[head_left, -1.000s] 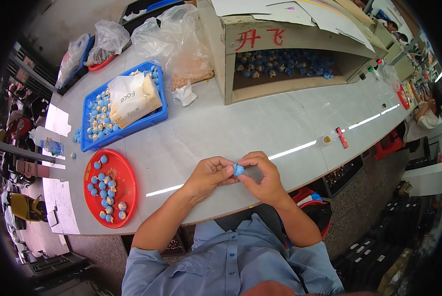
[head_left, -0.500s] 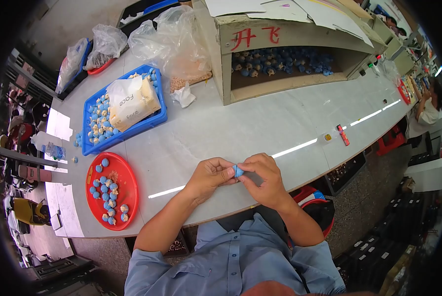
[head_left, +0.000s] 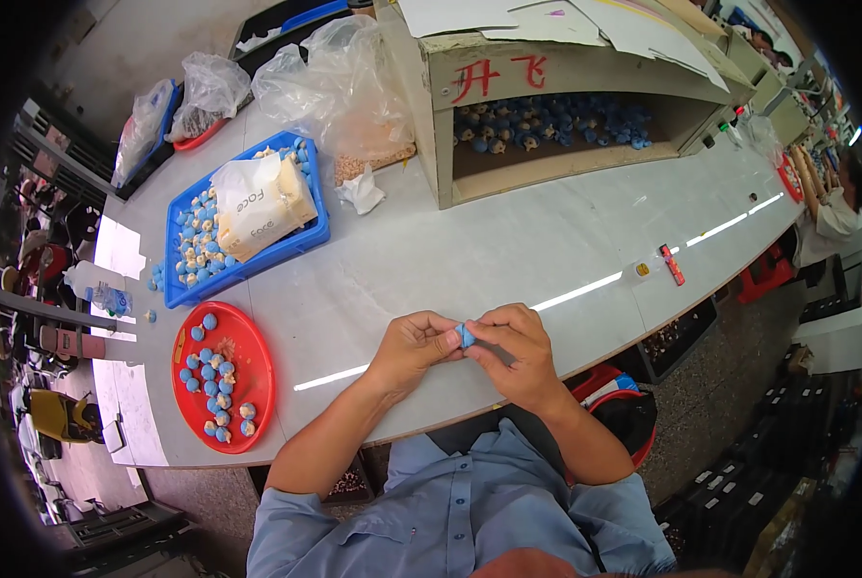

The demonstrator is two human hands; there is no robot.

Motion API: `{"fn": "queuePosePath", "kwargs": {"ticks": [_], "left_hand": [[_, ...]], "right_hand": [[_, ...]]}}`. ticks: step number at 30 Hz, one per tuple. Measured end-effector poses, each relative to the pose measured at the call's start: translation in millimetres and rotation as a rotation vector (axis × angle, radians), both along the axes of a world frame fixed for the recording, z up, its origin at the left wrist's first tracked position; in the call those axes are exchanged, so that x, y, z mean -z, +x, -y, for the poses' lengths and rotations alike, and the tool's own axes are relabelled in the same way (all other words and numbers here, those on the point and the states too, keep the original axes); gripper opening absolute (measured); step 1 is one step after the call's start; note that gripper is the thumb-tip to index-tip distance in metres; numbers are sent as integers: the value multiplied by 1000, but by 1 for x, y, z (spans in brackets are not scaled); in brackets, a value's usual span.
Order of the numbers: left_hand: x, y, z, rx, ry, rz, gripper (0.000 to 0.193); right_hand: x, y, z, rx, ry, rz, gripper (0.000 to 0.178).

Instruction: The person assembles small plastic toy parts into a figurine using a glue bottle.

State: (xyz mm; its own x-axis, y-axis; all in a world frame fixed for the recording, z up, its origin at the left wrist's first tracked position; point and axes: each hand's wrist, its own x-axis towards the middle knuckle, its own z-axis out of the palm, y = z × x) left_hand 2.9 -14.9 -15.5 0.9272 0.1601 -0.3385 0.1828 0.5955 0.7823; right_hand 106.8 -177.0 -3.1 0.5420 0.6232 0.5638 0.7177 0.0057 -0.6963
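Between my two hands, above the table's near edge, is a small blue ball-shaped piece [head_left: 465,335]. My left hand [head_left: 414,353] pinches it from the left with thumb and fingers. From the other side, the thumb and fingertips of my right hand [head_left: 518,354] close on the same piece. Fingers cover much of it, so its exact kind is unclear. To the left, a round red tray [head_left: 246,352] holds several similar blue-and-cream balls [head_left: 223,401].
A blue bin [head_left: 258,279] of such pieces, topped by a tissue pack [head_left: 262,207], stands beyond the red tray. At the back, a cabinet [head_left: 441,144] holds more pieces. A plastic bag [head_left: 339,82], a crumpled tissue [head_left: 362,191] and a red tube [head_left: 673,265] lie on the table [head_left: 431,260].
The whole view has shifted slightly. Both hands keep their pinch on the blue piece, whose visible face looks slightly turned.
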Motion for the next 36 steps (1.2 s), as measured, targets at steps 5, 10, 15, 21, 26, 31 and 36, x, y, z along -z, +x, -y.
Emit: {"fn": "queuePosePath", "kwargs": {"ticks": [5, 10, 15, 21, 26, 31, 36], "left_hand": [[1, -1, 1, 19, 48, 50, 19], [3, 0, 1, 25, 30, 41, 20], [3, 0, 2, 21, 47, 43, 19], [7, -3, 2, 44, 107, 82, 22], [-2, 1, 4, 27, 56, 107, 22], [3, 0, 1, 102, 62, 70, 31], [1, -3, 11, 69, 82, 226, 31]], "right_hand": [[12, -6, 0, -3, 95, -339, 26], [15, -8, 0, 20, 97, -200, 25], [16, -8, -2, 15, 119, -166, 23], [20, -11, -3, -26, 145, -139, 21], [16, -14, -3, -26, 167, -213, 24], [10, -12, 3, -112, 18, -323, 38], [36, -18, 2, -78, 159, -617, 36]]}}
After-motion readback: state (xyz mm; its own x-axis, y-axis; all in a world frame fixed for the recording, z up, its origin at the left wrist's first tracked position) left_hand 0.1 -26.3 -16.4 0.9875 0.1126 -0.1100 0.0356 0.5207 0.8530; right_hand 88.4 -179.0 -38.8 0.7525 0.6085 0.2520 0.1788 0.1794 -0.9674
